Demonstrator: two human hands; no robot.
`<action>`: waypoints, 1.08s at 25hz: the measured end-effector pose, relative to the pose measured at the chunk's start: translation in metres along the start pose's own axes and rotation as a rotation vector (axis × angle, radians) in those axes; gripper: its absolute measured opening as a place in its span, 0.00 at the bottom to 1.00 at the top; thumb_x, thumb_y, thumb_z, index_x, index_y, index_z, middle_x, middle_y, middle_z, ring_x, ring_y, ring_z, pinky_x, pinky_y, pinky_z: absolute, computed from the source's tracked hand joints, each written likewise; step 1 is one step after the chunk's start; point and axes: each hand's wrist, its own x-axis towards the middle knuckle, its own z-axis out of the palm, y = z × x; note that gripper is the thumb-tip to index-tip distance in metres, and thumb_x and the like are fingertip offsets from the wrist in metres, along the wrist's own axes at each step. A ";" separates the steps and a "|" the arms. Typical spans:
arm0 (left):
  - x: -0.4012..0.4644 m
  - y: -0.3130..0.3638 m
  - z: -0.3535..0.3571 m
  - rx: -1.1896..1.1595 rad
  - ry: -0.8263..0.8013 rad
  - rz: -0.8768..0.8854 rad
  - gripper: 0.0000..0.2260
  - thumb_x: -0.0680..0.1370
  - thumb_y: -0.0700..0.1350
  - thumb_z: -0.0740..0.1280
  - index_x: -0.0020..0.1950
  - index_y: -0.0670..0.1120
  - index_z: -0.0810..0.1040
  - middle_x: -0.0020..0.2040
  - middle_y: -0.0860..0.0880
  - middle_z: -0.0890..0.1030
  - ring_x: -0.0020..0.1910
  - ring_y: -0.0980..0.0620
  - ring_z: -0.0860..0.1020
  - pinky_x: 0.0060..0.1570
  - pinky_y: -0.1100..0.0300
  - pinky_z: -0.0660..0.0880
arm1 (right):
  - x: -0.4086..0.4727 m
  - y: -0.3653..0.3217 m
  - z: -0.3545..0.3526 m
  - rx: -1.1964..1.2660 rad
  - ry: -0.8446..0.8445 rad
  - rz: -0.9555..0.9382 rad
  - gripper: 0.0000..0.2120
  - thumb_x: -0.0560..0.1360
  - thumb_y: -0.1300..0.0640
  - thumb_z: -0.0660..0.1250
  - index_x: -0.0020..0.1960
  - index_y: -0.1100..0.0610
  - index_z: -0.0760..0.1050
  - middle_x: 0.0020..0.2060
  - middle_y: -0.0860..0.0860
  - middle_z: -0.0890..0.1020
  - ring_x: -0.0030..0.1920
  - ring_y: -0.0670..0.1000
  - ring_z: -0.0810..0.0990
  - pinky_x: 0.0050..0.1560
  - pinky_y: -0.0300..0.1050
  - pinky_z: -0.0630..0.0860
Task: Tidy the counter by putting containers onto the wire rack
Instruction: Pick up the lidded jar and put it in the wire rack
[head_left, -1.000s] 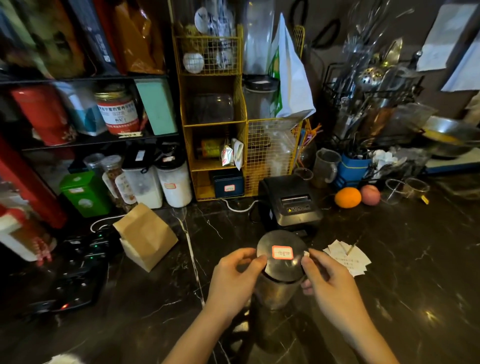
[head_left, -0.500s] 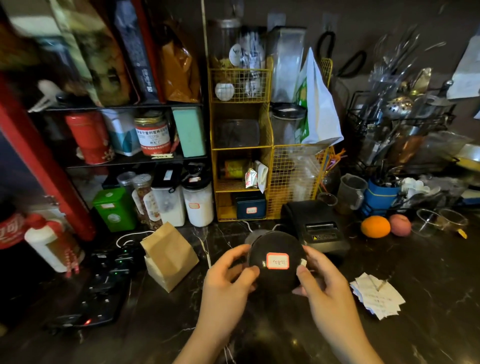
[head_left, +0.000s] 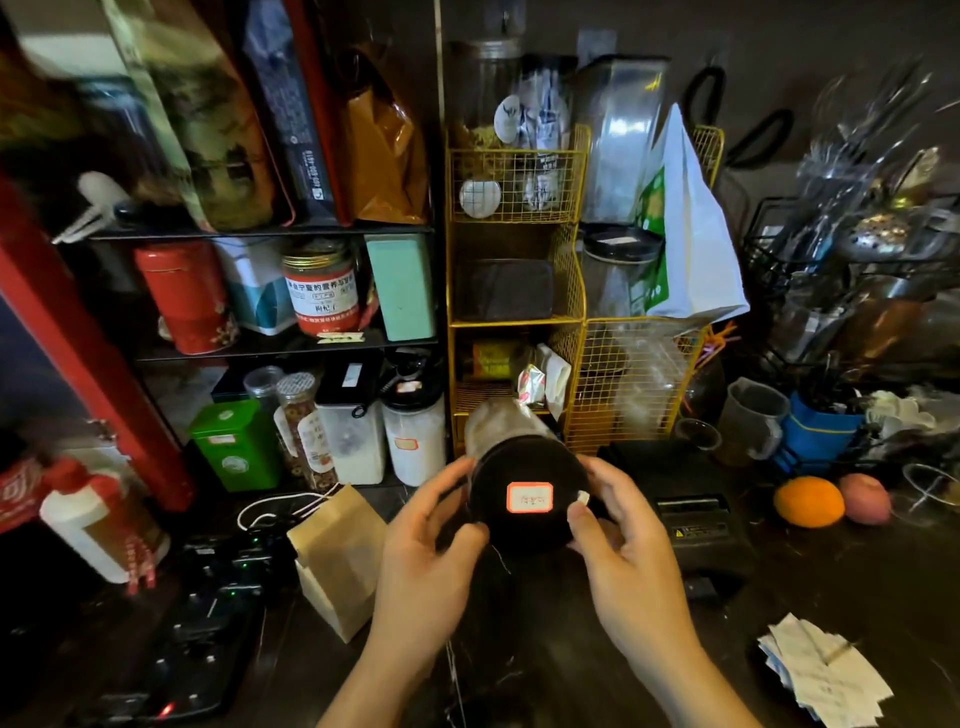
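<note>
A clear jar with a black lid (head_left: 527, 493) and a red-edged label is held tipped forward, lid toward me, above the dark counter. My left hand (head_left: 428, 540) grips the lid's left side and my right hand (head_left: 621, 540) grips its right side. The jar's base points at the lowest shelf of the yellow wire rack (head_left: 519, 322), just in front of it. That rack holds jars, packets and a dark box on its shelves.
A brown paper bag (head_left: 337, 556) stands left of my hands. A black receipt printer (head_left: 685, 499) sits right of them, with loose receipts (head_left: 821, 670) nearer me. An orange (head_left: 808, 501) lies further right. A black shelf (head_left: 291, 348) of tins and jars stands left of the rack.
Both hands have lifted the jar off the counter, tipped it lid toward me and carried it forward to the yellow rack's bottom shelf.
</note>
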 end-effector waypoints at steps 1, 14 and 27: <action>0.008 0.000 -0.001 -0.005 -0.002 0.016 0.27 0.76 0.29 0.65 0.65 0.58 0.77 0.63 0.57 0.82 0.66 0.55 0.77 0.65 0.48 0.76 | 0.008 0.000 0.003 0.003 -0.001 -0.009 0.21 0.80 0.60 0.63 0.58 0.32 0.71 0.57 0.34 0.80 0.62 0.39 0.78 0.65 0.54 0.76; 0.096 -0.025 -0.010 0.004 0.001 0.039 0.22 0.75 0.39 0.67 0.67 0.54 0.77 0.66 0.51 0.81 0.68 0.52 0.77 0.65 0.41 0.74 | 0.089 0.025 0.038 0.063 -0.057 -0.080 0.20 0.80 0.62 0.62 0.65 0.41 0.70 0.61 0.42 0.79 0.62 0.41 0.78 0.65 0.54 0.77; 0.152 -0.045 0.000 0.022 -0.021 0.015 0.27 0.79 0.34 0.65 0.76 0.52 0.67 0.69 0.55 0.77 0.68 0.60 0.74 0.68 0.56 0.72 | 0.146 0.050 0.050 0.128 -0.101 0.022 0.25 0.80 0.59 0.64 0.75 0.47 0.65 0.70 0.46 0.75 0.67 0.45 0.76 0.66 0.52 0.75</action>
